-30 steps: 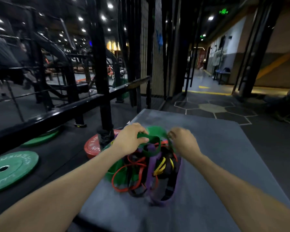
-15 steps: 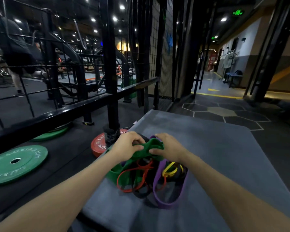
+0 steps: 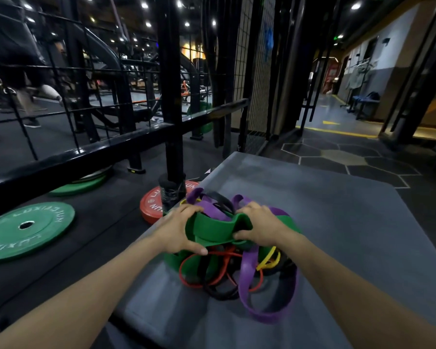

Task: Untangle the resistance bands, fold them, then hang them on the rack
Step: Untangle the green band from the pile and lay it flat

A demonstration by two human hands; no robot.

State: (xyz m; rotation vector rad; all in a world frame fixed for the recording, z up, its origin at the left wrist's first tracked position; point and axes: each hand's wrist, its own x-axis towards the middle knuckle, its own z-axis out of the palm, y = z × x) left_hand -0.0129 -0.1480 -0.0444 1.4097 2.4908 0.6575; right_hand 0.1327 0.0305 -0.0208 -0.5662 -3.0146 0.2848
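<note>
I'm pinching the wide green band at both ends, left hand and right hand curled round it, its length running straight across between them, just above the tangled pile on the grey mat.

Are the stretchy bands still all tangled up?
Yes, tangled: bands overlap in one heap; both hands hold the green band.
</note>
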